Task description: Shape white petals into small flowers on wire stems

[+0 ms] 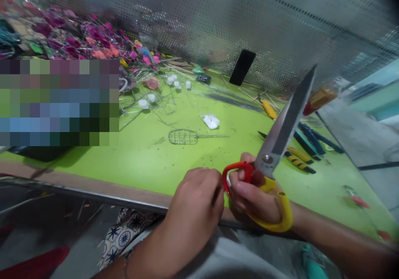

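Observation:
My right hand (255, 200) is closed around a pair of scissors (280, 133) with one red and one yellow handle. The blades point up and to the right and lie together. Close beside the red handle, my left hand (196, 200) is closed with curled fingers at the table's front edge; whatever it may hold is hidden. A bit of white shows by the right fingertips, too small to name. Beyond the hands lies a small racket-shaped piece of bent wire (183, 136) with a grid inside. A crumpled white scrap (210, 121) rests just behind it.
On the green table (140, 158), pliers (301, 158) and other hand tools lie to the right. A phone (242, 67) leans against the perforated metal panel (199, 25). Pink and purple craft pieces (71, 34) are heaped at the back left, near small white blocks (143, 104). A blurred-out patch covers the left.

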The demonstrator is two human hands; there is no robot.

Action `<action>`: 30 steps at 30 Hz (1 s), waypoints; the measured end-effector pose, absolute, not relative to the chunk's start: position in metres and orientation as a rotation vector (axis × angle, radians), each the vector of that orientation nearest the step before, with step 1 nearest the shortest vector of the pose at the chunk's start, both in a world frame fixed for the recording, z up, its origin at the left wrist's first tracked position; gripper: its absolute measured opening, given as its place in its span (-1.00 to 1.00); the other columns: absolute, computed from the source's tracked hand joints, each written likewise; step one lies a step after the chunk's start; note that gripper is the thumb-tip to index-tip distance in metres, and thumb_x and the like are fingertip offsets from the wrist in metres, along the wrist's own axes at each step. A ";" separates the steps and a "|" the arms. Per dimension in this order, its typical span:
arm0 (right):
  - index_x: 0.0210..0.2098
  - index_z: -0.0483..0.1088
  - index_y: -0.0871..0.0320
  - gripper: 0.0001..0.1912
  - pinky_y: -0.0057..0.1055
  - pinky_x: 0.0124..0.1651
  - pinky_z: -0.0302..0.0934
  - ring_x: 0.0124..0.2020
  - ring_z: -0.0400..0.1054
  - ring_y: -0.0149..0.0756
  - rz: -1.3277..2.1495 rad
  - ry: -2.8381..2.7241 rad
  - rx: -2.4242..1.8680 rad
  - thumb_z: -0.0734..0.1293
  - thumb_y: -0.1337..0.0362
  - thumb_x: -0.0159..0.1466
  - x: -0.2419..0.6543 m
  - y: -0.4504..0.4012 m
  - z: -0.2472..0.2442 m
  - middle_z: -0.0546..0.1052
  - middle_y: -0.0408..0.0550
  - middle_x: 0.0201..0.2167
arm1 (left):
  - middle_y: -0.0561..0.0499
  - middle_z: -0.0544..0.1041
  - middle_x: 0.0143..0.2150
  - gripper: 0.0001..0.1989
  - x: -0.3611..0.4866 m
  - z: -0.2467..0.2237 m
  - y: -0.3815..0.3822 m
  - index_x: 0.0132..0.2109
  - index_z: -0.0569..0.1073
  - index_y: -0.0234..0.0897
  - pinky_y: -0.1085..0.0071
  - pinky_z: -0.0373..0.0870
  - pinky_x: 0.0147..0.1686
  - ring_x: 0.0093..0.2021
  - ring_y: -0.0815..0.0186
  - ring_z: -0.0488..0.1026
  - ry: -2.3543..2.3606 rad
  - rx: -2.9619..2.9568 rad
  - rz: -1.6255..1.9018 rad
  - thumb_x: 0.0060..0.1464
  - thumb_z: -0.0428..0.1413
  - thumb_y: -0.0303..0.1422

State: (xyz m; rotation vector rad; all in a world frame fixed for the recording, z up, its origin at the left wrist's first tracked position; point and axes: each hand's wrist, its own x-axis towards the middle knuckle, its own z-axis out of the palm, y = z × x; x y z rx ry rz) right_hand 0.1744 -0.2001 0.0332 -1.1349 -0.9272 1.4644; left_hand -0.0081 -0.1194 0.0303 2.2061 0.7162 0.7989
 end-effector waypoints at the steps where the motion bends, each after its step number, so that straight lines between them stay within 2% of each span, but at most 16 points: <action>1: -0.32 0.29 0.04 -0.60 -0.44 -0.56 0.05 -0.61 0.07 -0.43 1.471 -0.925 -1.124 0.44 -0.06 0.44 0.173 -0.201 0.031 0.33 -0.27 -0.55 | 0.04 0.51 -0.31 -0.80 -0.009 0.031 -0.119 -0.26 0.38 -0.21 0.30 0.31 -0.31 -0.31 0.25 0.40 0.716 2.213 0.790 0.29 0.17 -0.57; 9: -0.25 0.30 0.01 -0.64 -0.43 -0.56 0.05 -0.61 0.13 -0.41 1.499 -0.860 -1.163 0.53 0.02 0.37 0.169 -0.204 0.029 0.36 -0.27 -0.53 | 0.00 0.53 -0.22 -0.78 -0.010 0.032 -0.117 -0.19 0.33 -0.18 0.27 0.34 -0.27 -0.23 0.19 0.43 0.653 2.242 0.733 0.24 0.14 -0.61; 12: -0.25 0.24 -0.01 -0.62 -0.45 -0.61 0.01 -0.67 0.03 -0.46 1.501 -0.808 -1.025 0.52 0.05 0.37 0.166 -0.198 0.047 0.30 -0.33 -0.55 | 0.02 0.51 -0.25 -0.81 -0.010 0.033 -0.117 -0.21 0.33 -0.18 0.28 0.32 -0.28 -0.25 0.21 0.41 0.680 2.227 0.732 0.28 0.11 -0.58; 16: -0.23 0.22 -0.03 -0.70 -0.49 -0.64 -0.10 -0.70 -0.11 -0.51 1.388 -0.757 -0.905 0.47 0.20 0.42 0.167 -0.192 0.061 0.26 -0.39 -0.57 | 0.03 0.49 -0.27 -0.83 -0.009 0.034 -0.117 -0.23 0.34 -0.19 0.28 0.29 -0.27 -0.24 0.21 0.39 0.691 2.223 0.691 0.31 0.10 -0.55; 24: -0.31 0.27 0.03 -0.61 -0.44 -0.60 0.03 -0.64 0.06 -0.44 1.429 -0.824 -1.188 0.49 -0.01 0.39 0.174 -0.202 0.026 0.31 -0.30 -0.58 | 0.02 0.48 -0.27 -0.81 -0.009 0.032 -0.118 -0.23 0.31 -0.18 0.27 0.29 -0.26 -0.24 0.21 0.37 0.659 2.260 0.726 0.35 0.09 -0.54; 28: -0.27 0.27 0.02 -0.62 -0.44 -0.59 0.03 -0.63 0.11 -0.42 1.400 -0.811 -1.201 0.54 0.04 0.36 0.171 -0.202 0.034 0.34 -0.30 -0.56 | 0.01 0.49 -0.28 -0.81 -0.008 0.032 -0.118 -0.24 0.32 -0.18 0.26 0.30 -0.28 -0.25 0.20 0.38 0.643 2.270 0.729 0.35 0.09 -0.53; 30: -0.26 0.24 0.00 -0.63 -0.45 -0.61 -0.02 -0.66 0.06 -0.45 1.385 -0.791 -1.123 0.53 0.09 0.36 0.170 -0.198 0.044 0.32 -0.33 -0.57 | 0.01 0.49 -0.27 -0.83 -0.007 0.033 -0.118 -0.23 0.34 -0.19 0.25 0.32 -0.26 -0.24 0.20 0.39 0.656 2.263 0.718 0.34 0.10 -0.53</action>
